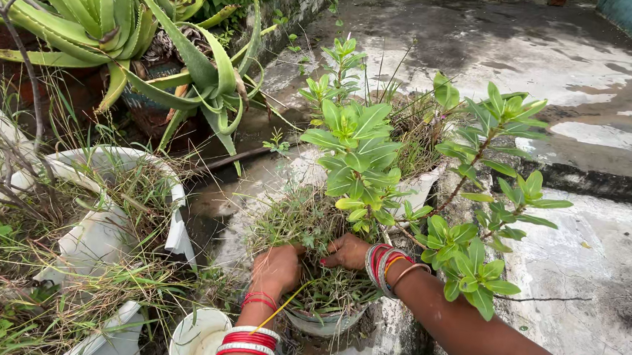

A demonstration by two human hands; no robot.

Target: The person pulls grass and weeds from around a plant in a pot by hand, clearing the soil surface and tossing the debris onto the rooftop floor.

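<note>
Both hands in the pot (324, 320): left hand (276, 267) & right hand (348, 252) fisted on grassy weeds (305, 225), plenty left around them under the shrub (358, 158) — weeding approx. halfway.

Small round pot (324, 323), pale rim, upright on wet concrete, packed with tangled green and dry grass (305, 232). Leafy green shrub (358, 154) rising from pot, stems leaning right. Grass clump pressed down at pot's near edge.
</note>
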